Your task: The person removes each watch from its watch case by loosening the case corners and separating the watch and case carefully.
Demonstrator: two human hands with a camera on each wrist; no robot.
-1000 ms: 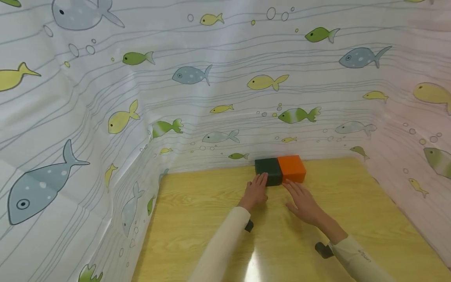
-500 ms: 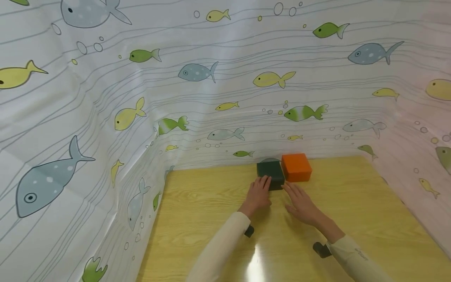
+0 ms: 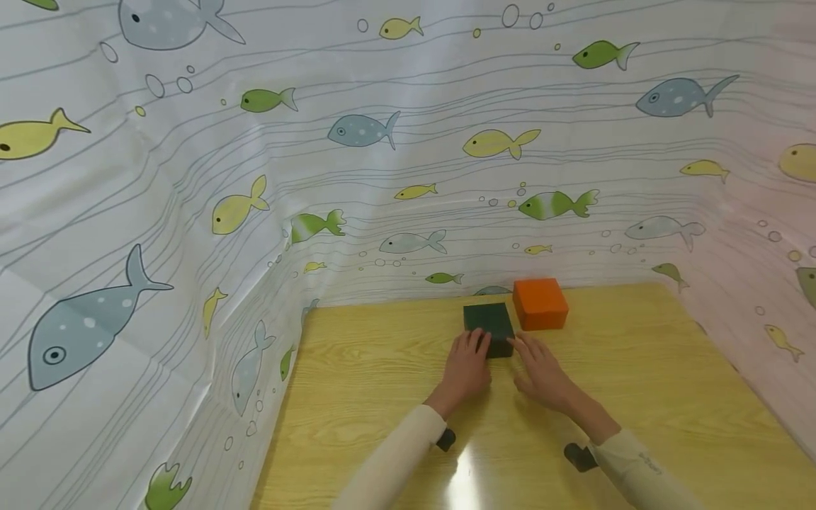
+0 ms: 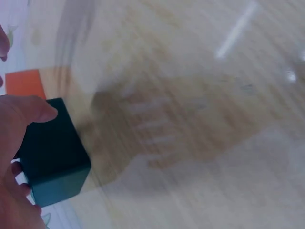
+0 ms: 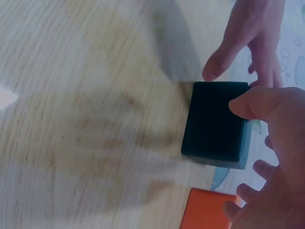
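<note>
A dark green block [image 3: 488, 324] lies on the wooden table, a little out from the back wall. My left hand [image 3: 468, 365] holds it at its left part, fingers bent over the top and thumb on the near side. Fingers of my right hand [image 3: 542, 372] are extended, with the tips close to the block's near right corner. In the right wrist view, the right thumb overlaps the block's dark face and the other fingers are spread beyond its end. Just behind and to the right stands an orange block [image 3: 540, 304], with a narrow gap between the two.
A white sheet [image 3: 433, 85] printed with fish hangs behind and along both sides of the wooden table [image 3: 376, 368]. Both wrists carry small dark cameras below pale sleeves. A light reflection shines on the near tabletop.
The dark green block has slid away from the back wall toward the person, with both hands drawing back alongside. It has separated from the orange block, which it stood against one second ago.
</note>
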